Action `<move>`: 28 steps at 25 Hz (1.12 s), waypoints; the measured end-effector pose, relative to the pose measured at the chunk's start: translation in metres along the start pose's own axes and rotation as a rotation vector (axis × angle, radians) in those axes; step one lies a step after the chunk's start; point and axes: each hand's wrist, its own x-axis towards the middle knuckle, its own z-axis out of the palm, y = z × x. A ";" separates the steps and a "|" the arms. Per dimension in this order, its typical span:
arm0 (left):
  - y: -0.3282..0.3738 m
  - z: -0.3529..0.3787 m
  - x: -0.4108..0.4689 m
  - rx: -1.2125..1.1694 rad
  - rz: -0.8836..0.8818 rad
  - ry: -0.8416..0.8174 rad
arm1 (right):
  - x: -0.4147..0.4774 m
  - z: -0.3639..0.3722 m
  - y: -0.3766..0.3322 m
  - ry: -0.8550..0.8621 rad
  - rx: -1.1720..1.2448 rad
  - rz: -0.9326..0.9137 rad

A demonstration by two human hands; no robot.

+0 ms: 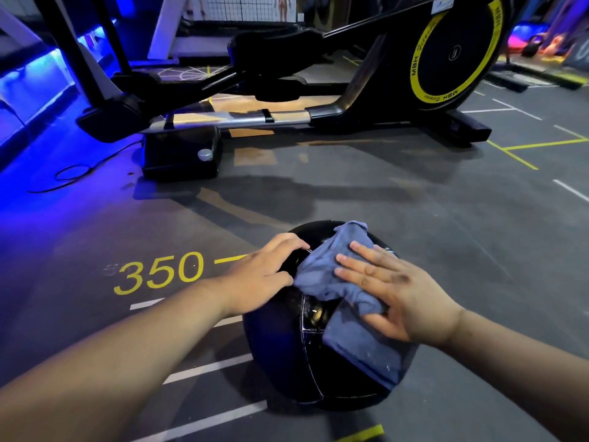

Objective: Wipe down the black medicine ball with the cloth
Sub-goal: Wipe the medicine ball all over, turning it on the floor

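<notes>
The black medicine ball (287,355) rests on the grey gym floor just in front of me. A blue-grey cloth (328,269) is draped over its top and right side. My right hand (395,295) lies flat on the cloth with fingers spread, pressing it against the ball. My left hand (267,272) rests on the ball's upper left side, fingers curved on the bare surface beside the cloth's edge.
A black elliptical trainer (318,100) with a yellow-ringed flywheel (455,49) stands across the floor beyond the ball. A cable (73,173) loops on the floor at left under blue light. Yellow "350" (159,272) and white lines mark the floor.
</notes>
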 end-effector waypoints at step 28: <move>-0.017 -0.013 -0.009 0.001 -0.050 0.017 | -0.009 0.009 -0.020 -0.073 -0.035 0.213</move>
